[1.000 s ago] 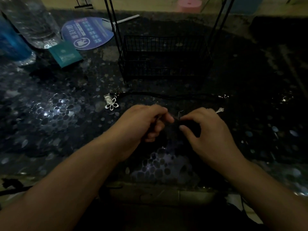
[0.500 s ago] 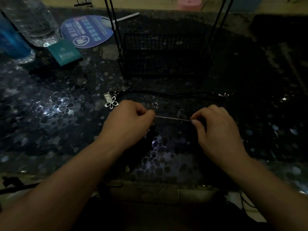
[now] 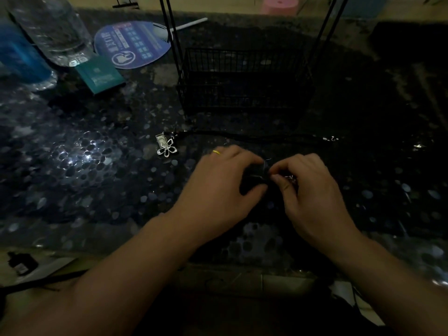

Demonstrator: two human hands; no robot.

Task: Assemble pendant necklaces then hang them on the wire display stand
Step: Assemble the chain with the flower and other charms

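The black wire basket (image 3: 244, 86) at the foot of the wire display stand (image 3: 169, 32) sits far across the dark pebble-patterned table (image 3: 72, 166); I cannot tell whether anything lies in it. Far left stand a clear plastic bottle (image 3: 52, 30) and a blue bottle (image 3: 19, 54), with a teal packet (image 3: 100, 75) and a round blue fan (image 3: 132, 43) beside them. A flower pendant (image 3: 167, 147) rests on the table left of my hands, joined to a black cord (image 3: 254, 137) that runs right, between the basket and my knuckles, to a small silver clasp (image 3: 331, 138). My left hand (image 3: 223, 183) curls round something dark that I cannot make out, its fingertips meeting my right hand (image 3: 312, 190), which pinches a small silver piece (image 3: 289, 178) between thumb and forefinger. A thin wire (image 3: 264, 163) pokes up between the two hands.
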